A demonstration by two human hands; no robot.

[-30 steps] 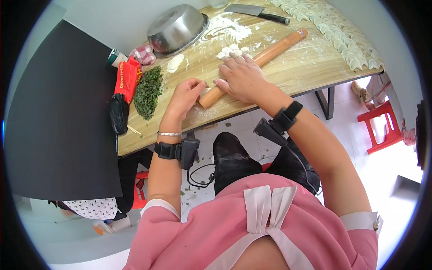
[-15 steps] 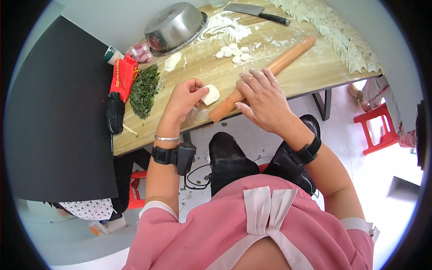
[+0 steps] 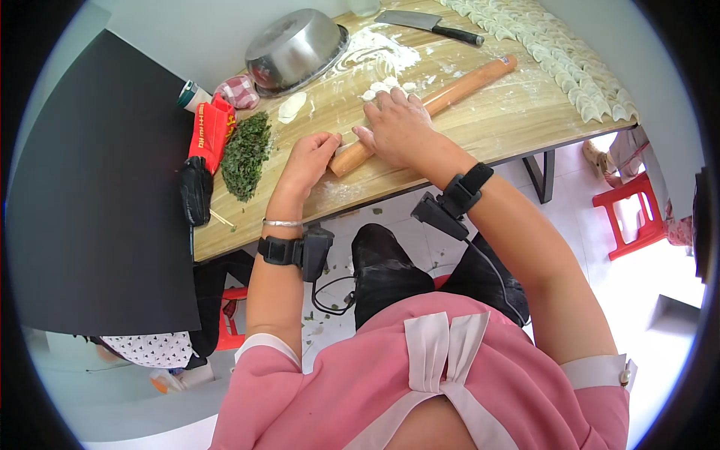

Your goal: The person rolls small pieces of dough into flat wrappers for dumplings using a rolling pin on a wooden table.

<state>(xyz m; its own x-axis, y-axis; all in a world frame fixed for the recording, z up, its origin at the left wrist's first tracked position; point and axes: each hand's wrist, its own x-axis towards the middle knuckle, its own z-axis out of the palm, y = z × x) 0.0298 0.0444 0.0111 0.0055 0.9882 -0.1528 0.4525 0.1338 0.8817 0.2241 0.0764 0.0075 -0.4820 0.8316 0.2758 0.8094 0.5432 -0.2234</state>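
Observation:
My left hand (image 3: 310, 161) is closed at the near end of the wooden rolling pin (image 3: 457, 90), thumb and fingers pinched together on the edge of a thin dough round. Most of that round is hidden by the fingers and the pin. Palm down, my right hand (image 3: 396, 129) lies across the pin, its fingers spread and reaching past it toward small dough pieces (image 3: 388, 85). A flattened dough piece (image 3: 292, 107) rests on the board beyond my left hand.
Chopped greens (image 3: 246, 157), a red package (image 3: 212, 127) and a checked cloth (image 3: 238, 91) are at the left. Behind stand a steel bowl (image 3: 294, 51), loose flour (image 3: 379, 49) and a cleaver (image 3: 427, 25). Rows of dumplings (image 3: 559, 64) line the right side of the wooden table (image 3: 517, 112).
My right hand has moved forward and left along the pin, partly covering the dough pieces. The pin's near end has shifted left and forward, and the dough round by my left hand is now mostly hidden.

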